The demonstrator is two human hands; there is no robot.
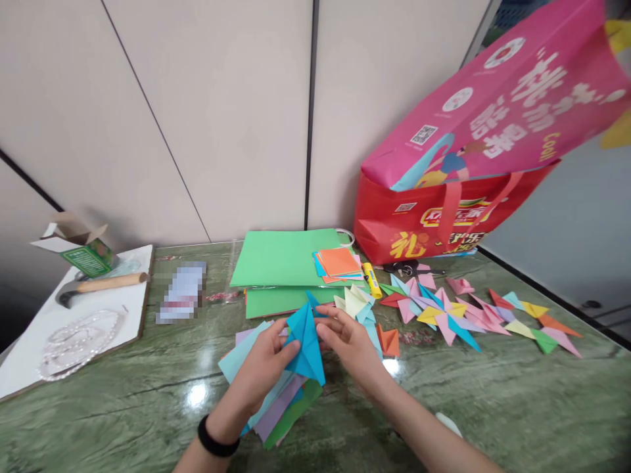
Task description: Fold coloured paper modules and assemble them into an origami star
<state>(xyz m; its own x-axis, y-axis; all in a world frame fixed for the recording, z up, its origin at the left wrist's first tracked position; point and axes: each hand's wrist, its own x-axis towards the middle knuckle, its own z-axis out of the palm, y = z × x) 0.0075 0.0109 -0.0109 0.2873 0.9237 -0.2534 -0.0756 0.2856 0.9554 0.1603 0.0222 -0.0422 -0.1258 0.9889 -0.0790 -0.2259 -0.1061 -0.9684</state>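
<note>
A blue sheet of origami paper [306,338], creased and partly folded to a point, is held up over the table. My left hand [270,358] pinches its left side, the thumb lying on the front face. On the other side, my right hand [345,335] has its fingertips closed at the paper's right edge. Beneath it lies a fanned stack of coloured paper [273,410] in light blue, purple and green. Just behind the right hand are folded pale yellow and light blue pieces [355,303] and an orange folded piece [388,340].
Several folded paper stars [444,312] lie right on the green marbled table [493,394]. Green sheets [276,256], small orange squares [339,261] and a yellow glue stick [371,280] sit behind. Red bag [389,217] stands back right. A hammer [103,284] and beads [81,341] lie on a white board [29,348].
</note>
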